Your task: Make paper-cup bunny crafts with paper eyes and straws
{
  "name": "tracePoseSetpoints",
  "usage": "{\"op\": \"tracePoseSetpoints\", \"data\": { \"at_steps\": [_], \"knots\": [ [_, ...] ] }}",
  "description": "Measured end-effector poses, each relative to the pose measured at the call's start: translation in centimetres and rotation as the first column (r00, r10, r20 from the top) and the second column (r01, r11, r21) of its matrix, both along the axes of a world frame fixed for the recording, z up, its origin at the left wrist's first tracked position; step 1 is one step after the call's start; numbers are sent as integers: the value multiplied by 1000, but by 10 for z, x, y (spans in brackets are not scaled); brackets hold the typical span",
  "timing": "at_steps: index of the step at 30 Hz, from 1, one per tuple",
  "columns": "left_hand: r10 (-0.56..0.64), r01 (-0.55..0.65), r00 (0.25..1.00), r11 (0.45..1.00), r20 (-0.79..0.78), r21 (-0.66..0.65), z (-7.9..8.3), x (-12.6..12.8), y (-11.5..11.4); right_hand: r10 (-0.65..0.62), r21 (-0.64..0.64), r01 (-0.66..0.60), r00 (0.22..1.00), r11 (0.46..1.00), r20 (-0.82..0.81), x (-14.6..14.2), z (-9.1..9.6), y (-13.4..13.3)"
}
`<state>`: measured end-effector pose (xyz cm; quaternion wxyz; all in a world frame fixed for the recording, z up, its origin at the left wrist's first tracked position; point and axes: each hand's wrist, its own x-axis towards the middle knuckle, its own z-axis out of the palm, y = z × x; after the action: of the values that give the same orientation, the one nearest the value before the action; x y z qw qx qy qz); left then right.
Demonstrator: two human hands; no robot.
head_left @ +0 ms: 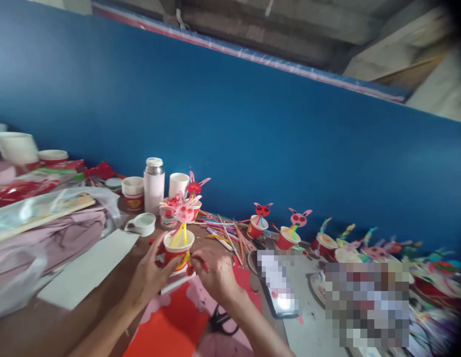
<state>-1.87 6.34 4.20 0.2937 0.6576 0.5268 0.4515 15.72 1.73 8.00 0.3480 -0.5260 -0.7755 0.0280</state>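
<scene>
My left hand (150,275) wraps round the left side of a red paper cup (178,254) standing on the table. From the cup rises a pink paper animal face (185,212) on yellow straws. My right hand (214,273) is closed at the cup's right side, pinching a small red piece (205,266) against it. Red and pink paper sheets (171,327) lie under both hands, and black scissors (221,321) rest beneath my right wrist.
Several finished cup figures (288,233) line the blue wall (253,129) to the right. Coloured straws (226,232), a white flask (153,184), cups (133,192), a white lid (143,223) and a phone (280,297) lie around. Bags and pink cloth (44,233) fill the left.
</scene>
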Motion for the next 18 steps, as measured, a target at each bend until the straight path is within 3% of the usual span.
{"op": "tracePoseSetpoints", "data": {
  "at_steps": [7,11,18],
  "knots": [
    [-11,11,999,1000,-39,-4,4,-1,-7,19,-15,-22,988,1000,-151,0,5,-7],
    [-3,4,998,1000,-64,15,4,1,-8,16,28,-12,988,1000,-155,-2,7,-4],
    [-110,111,993,994,-37,17,4,2,-10,-78,-2,78,994,997,-75,-1,9,1]
  ]
}}
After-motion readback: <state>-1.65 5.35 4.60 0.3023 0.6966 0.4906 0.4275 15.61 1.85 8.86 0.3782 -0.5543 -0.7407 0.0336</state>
